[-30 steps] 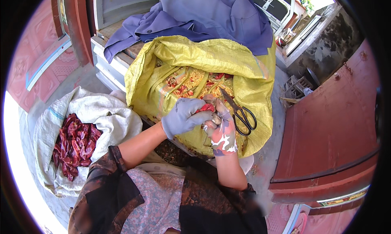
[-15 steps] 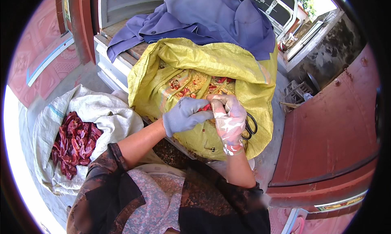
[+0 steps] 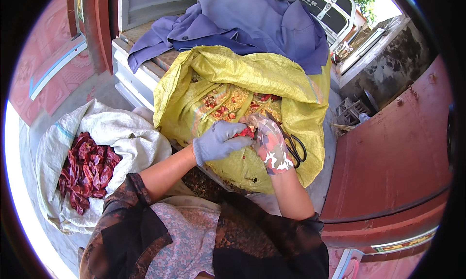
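Note:
My left hand, in a grey glove, pinches a red dried chili over the open yellow woven sack. My right hand, in a patterned glove, grips black-handled scissors with the blades by the chili. Inside the yellow sack lie seeds and red chili bits.
A white sack at my left holds a pile of whole dried red chilies. A blue-purple garment lies behind the yellow sack on a white ledge. A dark red metal door stands at my right.
My right hand has turned over the scissors, whose handles now sit lower at its right side. Both hands stay together over the yellow sack.

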`<action>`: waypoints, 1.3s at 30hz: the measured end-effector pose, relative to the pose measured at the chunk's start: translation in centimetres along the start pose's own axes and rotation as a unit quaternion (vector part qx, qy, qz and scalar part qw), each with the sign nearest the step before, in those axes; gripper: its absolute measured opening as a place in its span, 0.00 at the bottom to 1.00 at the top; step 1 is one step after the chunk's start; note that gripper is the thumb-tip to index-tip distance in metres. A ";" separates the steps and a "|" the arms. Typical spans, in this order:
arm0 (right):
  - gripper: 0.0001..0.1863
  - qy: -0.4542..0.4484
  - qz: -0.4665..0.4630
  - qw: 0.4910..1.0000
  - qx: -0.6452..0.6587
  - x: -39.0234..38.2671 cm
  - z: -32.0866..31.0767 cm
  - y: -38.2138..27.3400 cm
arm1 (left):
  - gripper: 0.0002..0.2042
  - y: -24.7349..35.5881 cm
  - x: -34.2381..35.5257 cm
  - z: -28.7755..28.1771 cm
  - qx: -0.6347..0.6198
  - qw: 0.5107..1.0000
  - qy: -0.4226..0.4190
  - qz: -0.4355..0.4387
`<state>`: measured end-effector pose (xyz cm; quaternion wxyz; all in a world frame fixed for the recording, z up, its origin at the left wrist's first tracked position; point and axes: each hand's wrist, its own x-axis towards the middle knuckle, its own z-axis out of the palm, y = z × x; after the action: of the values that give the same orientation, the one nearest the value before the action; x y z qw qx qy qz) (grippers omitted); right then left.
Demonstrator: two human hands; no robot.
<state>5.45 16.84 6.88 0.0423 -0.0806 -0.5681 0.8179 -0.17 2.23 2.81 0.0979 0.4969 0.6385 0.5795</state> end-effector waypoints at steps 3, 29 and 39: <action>0.12 -0.088 0.074 0.981 0.158 3.3 -3.7 0.3 | 0.05 -0.3 -0.4 1.4 0.093 0.990 -0.055 0.091; 0.35 -0.037 -0.116 0.534 -0.837 22.6 -9.7 -3.2 | 0.04 -1.6 -3.5 1.8 -0.495 0.861 0.021 -0.111; 0.29 -0.026 -0.101 0.648 -0.754 13.0 -5.5 -5.4 | 0.06 -2.3 -3.2 2.2 -0.428 0.890 -0.020 -0.155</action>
<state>-6.45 25.89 8.93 0.0348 -0.0059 -0.9944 0.0995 1.74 1.61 -1.26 0.4024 0.3131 0.3957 0.7638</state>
